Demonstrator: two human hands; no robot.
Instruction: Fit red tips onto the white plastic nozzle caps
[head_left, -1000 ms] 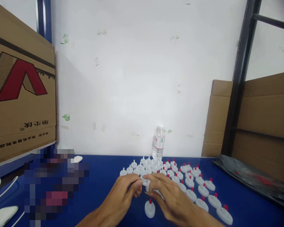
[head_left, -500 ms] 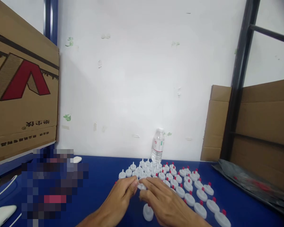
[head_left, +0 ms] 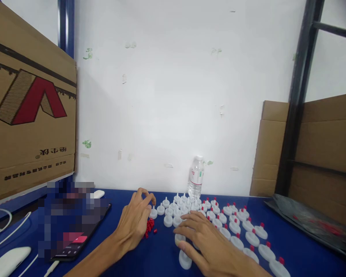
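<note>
My left hand (head_left: 135,218) is over the left side of the blue table, fingers bent and apart. Its fingertips are right above the nozzle of a white nozzle cap (head_left: 153,213); whether they touch it I cannot tell. Below that hand lies a small heap of loose red tips (head_left: 150,227). With thumb and fingers, my right hand (head_left: 206,240) is around a white nozzle cap (head_left: 180,239), whose top is partly hidden. Another white nozzle cap (head_left: 185,261) stands just in front of it. White caps with red tips (head_left: 252,237) fill rows to the right; bare-nozzle caps (head_left: 168,220) cluster at the middle.
A clear water bottle (head_left: 196,177) stands at the back against the white wall. To the left are a phone (head_left: 86,234) with a cable, white devices (head_left: 10,262) and a large printed carton (head_left: 31,138). A dark plastic bag (head_left: 311,223) lies at the right edge.
My hands were together around a white cap; now they are apart. The left moved left and back, uncovering the red tips. The right has opened out around a cap near the front.
</note>
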